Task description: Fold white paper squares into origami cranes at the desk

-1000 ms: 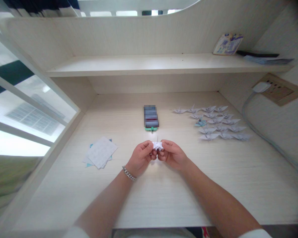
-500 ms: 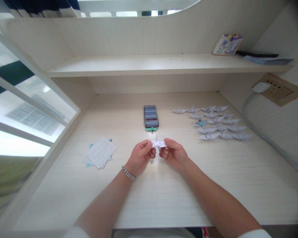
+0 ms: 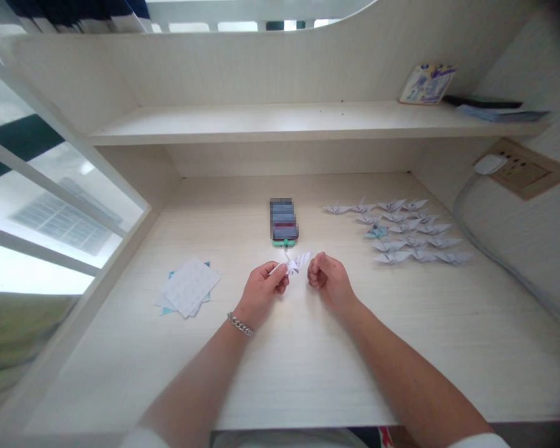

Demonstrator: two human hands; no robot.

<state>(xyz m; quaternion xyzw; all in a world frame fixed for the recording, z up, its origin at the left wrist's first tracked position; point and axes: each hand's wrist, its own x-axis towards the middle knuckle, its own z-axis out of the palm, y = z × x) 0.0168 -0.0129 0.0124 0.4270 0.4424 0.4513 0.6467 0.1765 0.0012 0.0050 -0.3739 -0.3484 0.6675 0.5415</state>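
Observation:
A small white folded-paper crane (image 3: 295, 264) with printed marks is held just above the desk, below the phone. My left hand (image 3: 264, 287) pinches its left side between thumb and fingers. One wing spreads to the right, its tip close to my right hand (image 3: 329, 278). That hand is closed, fingers curled in and thumb against them; whether it grips anything is hidden. Several finished paper cranes (image 3: 420, 241) sit in rows at the right, one of them blue (image 3: 376, 232). To the left lies a stack of square paper sheets (image 3: 191, 288), white over blue.
A phone (image 3: 284, 219) with a green lower edge lies behind the crane. Above the desk (image 3: 280, 367) runs a shelf (image 3: 242, 121) with a small packet (image 3: 428, 84) and flat items at its right. A grey cable (image 3: 490, 255) hangs from the wall socket (image 3: 525, 168).
My right hand has come off the crane's near right side, shifted slightly right and curled closed. The crane has turned in my left hand, and its right wing now shows spread out.

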